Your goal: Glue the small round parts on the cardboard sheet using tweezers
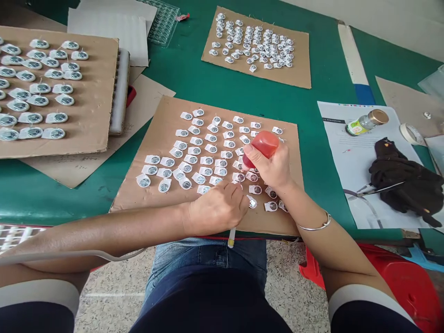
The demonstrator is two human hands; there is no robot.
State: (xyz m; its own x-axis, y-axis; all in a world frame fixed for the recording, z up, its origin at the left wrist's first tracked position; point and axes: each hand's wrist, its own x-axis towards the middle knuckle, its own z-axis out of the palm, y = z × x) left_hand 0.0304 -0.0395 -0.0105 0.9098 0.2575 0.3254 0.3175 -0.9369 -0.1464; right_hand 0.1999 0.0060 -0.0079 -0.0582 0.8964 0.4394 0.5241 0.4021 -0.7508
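My right hand (275, 169) is wrapped round a reddish squeeze bottle (265, 144), which tilts down to the left over the cardboard sheet (128, 196). Close by, my left hand (218, 208) is closed on a slim white stick with a yellow end (231, 238); its working tip is mostly hidden by my fingers. Rows of small white-tabbed pieces with silvery round discs (206, 160) lie on the cardboard. One such piece with a bright disc (252, 201) sits just right of my left fingers. Some pieces are covered by my hands.
A raised cardboard sheet (93, 115) at left and another (301, 69) at the back carry more such pieces. On the right, a printed paper (335, 152) bears a small glass bottle (364, 124), tweezers (381, 188) and black gloves (402, 171). A tape roll (412, 134) lies beside them.
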